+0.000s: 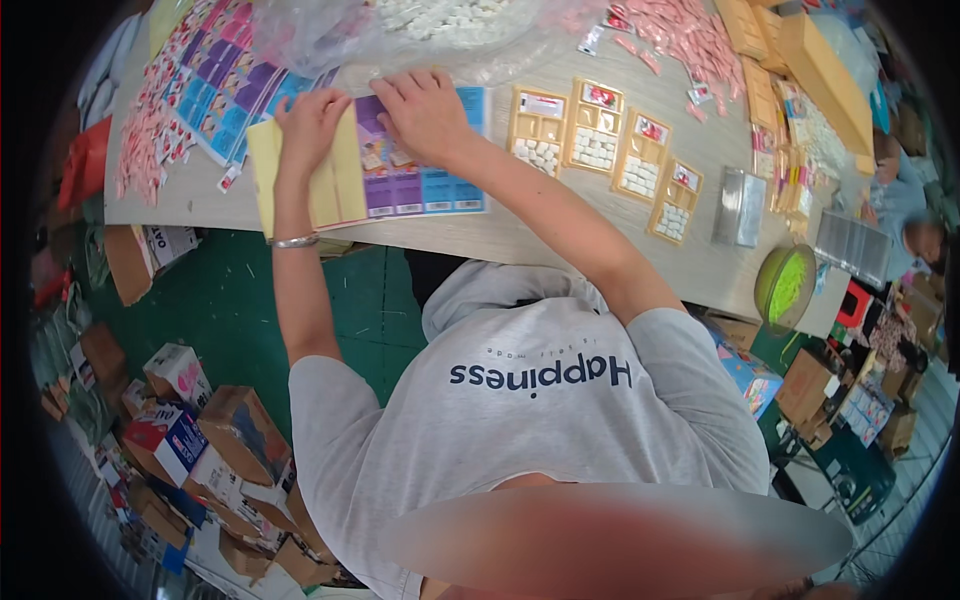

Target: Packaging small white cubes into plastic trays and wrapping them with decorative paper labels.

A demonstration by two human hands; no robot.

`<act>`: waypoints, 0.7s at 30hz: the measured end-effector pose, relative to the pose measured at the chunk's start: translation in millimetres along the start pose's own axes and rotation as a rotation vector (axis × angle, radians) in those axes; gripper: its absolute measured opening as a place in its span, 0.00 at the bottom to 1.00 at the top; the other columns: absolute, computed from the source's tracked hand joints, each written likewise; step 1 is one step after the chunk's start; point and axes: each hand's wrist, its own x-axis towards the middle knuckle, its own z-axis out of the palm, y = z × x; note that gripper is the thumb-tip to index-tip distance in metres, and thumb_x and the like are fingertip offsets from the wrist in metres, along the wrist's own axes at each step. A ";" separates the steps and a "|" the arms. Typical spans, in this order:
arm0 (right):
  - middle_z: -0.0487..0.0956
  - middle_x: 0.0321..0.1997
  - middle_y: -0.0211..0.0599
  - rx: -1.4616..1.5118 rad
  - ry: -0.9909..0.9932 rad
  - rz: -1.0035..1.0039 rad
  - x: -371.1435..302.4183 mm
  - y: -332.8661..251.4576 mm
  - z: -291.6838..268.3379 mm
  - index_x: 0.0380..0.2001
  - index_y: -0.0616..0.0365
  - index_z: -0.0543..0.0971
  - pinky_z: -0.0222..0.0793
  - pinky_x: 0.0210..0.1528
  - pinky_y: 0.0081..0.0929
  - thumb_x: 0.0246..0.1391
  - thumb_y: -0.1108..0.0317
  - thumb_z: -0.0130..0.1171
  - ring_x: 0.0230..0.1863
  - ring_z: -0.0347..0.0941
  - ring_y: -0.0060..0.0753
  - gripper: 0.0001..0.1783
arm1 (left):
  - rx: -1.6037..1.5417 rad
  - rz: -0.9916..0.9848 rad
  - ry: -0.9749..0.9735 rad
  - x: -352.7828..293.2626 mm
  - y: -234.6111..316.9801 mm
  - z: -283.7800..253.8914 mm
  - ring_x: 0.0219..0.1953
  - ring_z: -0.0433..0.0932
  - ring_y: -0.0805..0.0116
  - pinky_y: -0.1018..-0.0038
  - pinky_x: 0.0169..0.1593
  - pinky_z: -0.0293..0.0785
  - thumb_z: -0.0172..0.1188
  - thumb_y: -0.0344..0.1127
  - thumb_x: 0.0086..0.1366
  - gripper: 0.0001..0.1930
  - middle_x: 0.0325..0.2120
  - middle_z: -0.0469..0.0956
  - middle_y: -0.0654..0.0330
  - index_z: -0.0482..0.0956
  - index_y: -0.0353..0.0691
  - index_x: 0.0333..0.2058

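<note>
A printed card sheet in purple and blue [425, 193] lies on the table in front of me. Over its left part lies a plain yellow paper sheet [335, 185], joined to it or folded back; I cannot tell which. My left hand [308, 128] has its fingers curled at the yellow sheet's right edge, closed on it. On the upper part of the printed sheet rests my right hand [425, 115], palm down with its fingers stretched out and nothing in them. Right of it stand several yellow trays [597, 125] with white pieces and small red-and-white packets.
More purple-and-blue sheets [215, 95] and pink packets [140, 160] lie at left. A clear bag of white pieces [440, 20] sits at the back. Pink sticks [690, 45], a clear box [740, 207] and a green-filled bowl [785, 285] are at right, near another person [905, 205].
</note>
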 end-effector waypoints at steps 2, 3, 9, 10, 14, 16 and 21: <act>0.79 0.43 0.38 0.019 -0.039 0.038 -2.2 -6.2 3.6 0.47 0.52 0.79 0.66 0.53 0.45 0.53 0.64 0.63 0.48 0.73 0.45 0.16 | -0.036 0.031 0.020 -3.4 9.8 7.6 0.43 0.77 0.59 0.45 0.61 0.51 0.56 0.45 0.70 0.11 0.31 0.82 0.61 0.84 0.49 0.36; 0.80 0.44 0.38 0.018 -0.081 0.084 -5.4 -7.1 6.2 0.48 0.52 0.79 0.66 0.53 0.44 0.53 0.66 0.63 0.48 0.73 0.46 0.18 | -0.020 0.032 0.017 -1.3 14.5 10.2 0.44 0.77 0.59 0.43 0.61 0.51 0.54 0.45 0.70 0.11 0.32 0.82 0.61 0.83 0.49 0.36; 0.80 0.43 0.34 0.181 -0.013 0.036 -13.5 4.1 18.8 0.50 0.53 0.79 0.69 0.50 0.39 0.52 0.71 0.63 0.46 0.74 0.44 0.19 | -0.011 0.000 -0.023 -6.6 20.9 10.9 0.44 0.76 0.58 0.41 0.62 0.49 0.52 0.44 0.71 0.11 0.32 0.81 0.63 0.82 0.49 0.35; 0.80 0.43 0.34 0.193 -0.012 0.032 -12.5 3.5 20.3 0.50 0.53 0.79 0.69 0.50 0.39 0.52 0.71 0.63 0.46 0.74 0.44 0.19 | -0.027 -0.001 -0.047 -7.4 21.7 7.7 0.44 0.76 0.59 0.43 0.63 0.48 0.53 0.42 0.72 0.10 0.31 0.80 0.62 0.81 0.48 0.36; 0.80 0.42 0.28 0.097 0.047 -0.110 -8.3 2.9 20.5 0.48 0.50 0.81 0.69 0.49 0.37 0.51 0.70 0.64 0.43 0.74 0.38 0.18 | -0.031 0.032 0.027 -13.5 24.7 5.2 0.43 0.76 0.61 0.45 0.64 0.47 0.52 0.40 0.72 0.09 0.29 0.79 0.62 0.80 0.47 0.36; 0.80 0.42 0.26 0.070 0.085 -0.151 -7.5 4.3 19.1 0.46 0.48 0.82 0.69 0.48 0.35 0.50 0.69 0.65 0.43 0.74 0.36 0.18 | -0.045 0.014 0.034 -14.6 24.7 3.9 0.44 0.75 0.61 0.45 0.64 0.46 0.52 0.40 0.72 0.09 0.30 0.79 0.63 0.80 0.47 0.35; 0.79 0.38 0.23 -0.024 0.118 -0.161 1.0 8.2 13.5 0.35 0.45 0.82 0.69 0.47 0.34 0.43 0.66 0.63 0.43 0.74 0.32 0.11 | -0.031 0.034 0.029 -7.6 29.0 8.9 0.45 0.75 0.60 0.46 0.63 0.47 0.53 0.40 0.72 0.09 0.30 0.79 0.62 0.79 0.46 0.35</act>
